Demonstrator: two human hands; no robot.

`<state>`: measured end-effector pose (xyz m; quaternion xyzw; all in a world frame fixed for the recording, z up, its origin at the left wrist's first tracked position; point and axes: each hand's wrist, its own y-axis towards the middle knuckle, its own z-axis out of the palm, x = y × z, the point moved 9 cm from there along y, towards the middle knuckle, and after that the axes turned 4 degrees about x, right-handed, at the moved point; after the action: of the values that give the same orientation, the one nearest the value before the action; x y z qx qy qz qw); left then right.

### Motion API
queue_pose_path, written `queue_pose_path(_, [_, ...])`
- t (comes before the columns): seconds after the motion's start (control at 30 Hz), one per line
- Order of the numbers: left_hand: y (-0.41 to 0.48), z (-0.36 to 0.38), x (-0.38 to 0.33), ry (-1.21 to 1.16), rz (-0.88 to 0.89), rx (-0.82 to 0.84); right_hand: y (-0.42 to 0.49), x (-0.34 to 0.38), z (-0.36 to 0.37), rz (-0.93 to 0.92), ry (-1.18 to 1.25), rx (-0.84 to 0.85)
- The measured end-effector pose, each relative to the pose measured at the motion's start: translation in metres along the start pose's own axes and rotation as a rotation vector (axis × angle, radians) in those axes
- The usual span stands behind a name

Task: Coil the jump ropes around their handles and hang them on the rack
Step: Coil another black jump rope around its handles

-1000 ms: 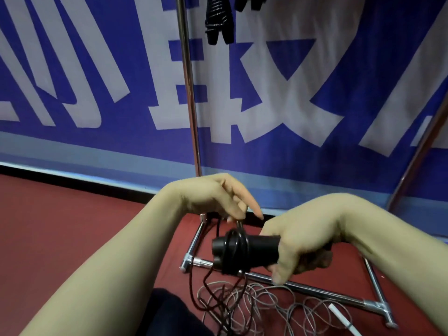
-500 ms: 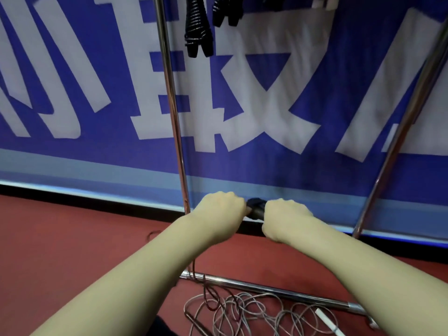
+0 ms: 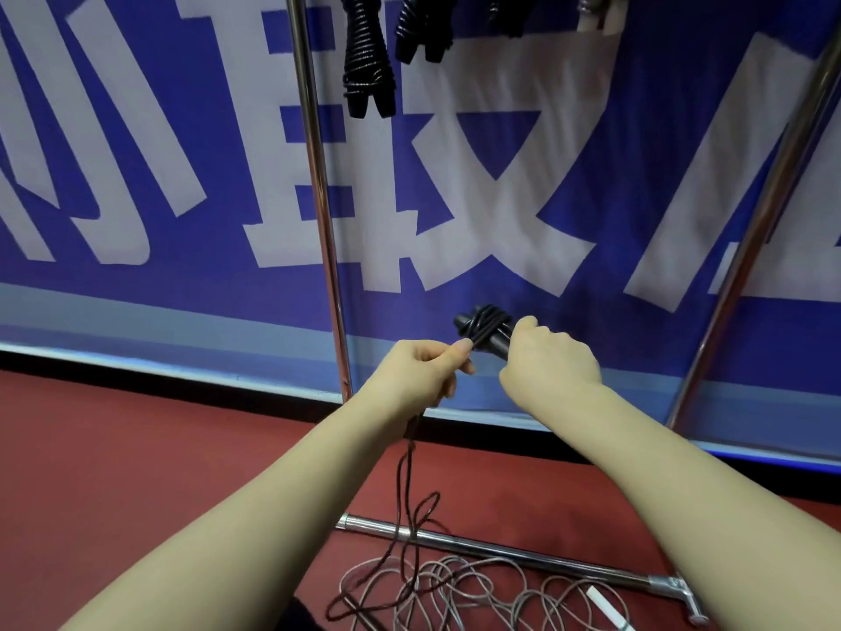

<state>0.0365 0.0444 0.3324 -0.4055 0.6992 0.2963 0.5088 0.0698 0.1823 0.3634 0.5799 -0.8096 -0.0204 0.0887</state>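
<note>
My right hand [image 3: 548, 364] grips a pair of black jump-rope handles [image 3: 484, 329] with a few turns of black rope wound round their far end. My left hand [image 3: 423, 371] pinches that same black rope [image 3: 406, 485] just beside the handles; its loose length hangs down from my fist to the floor. Both hands are held out in front of the chrome rack, between its left post [image 3: 318, 198] and right post [image 3: 769, 211]. Coiled black jump ropes [image 3: 366, 61] hang from the top of the rack.
A tangle of grey rope [image 3: 478, 589] with a white handle [image 3: 607, 608] lies on the red floor by the rack's base bar [image 3: 523, 555]. A blue-and-white banner [image 3: 478, 198] covers the wall behind. More coiled ropes [image 3: 423, 29] hang at the top.
Both hands rose from low near the base bar to chest height. The left hand moved off the handles and now pulls the rope taut; more of the hanging ropes shows.
</note>
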Motion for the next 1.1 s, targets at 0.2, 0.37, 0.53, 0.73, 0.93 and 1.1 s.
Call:
queue_pose_path(0.2, [-0.001, 0.007, -0.01, -0.115, 0.121, 0.036, -0.001, -0.001, -0.006, -0.008, 0.166, 0.025])
queue_pose_path(0.37, [-0.006, -0.006, -0.022, 0.072, 0.202, -0.057, 0.0, 0.0, 0.003, 0.015, 0.463, 0.099])
queue_pose_path(0.53, [-0.006, -0.014, -0.029, -0.014, 0.222, -0.096, -0.012, 0.024, 0.009, -0.099, 0.999, 0.363])
queue_pose_path(0.73, [-0.014, -0.022, -0.049, -0.075, 0.342, -0.087, -0.042, 0.054, 0.015, -0.227, 1.383, 0.814])
queue_pose_path(0.93, [-0.017, -0.024, -0.066, -0.205, 0.344, 0.012, -0.068, 0.081, 0.005, -0.427, 1.694, 1.274])
queue_pose_path(1.1, [-0.023, -0.029, -0.07, -0.227, 0.356, 0.056, -0.074, 0.088, 0.003, -0.435, 1.833, 1.407])
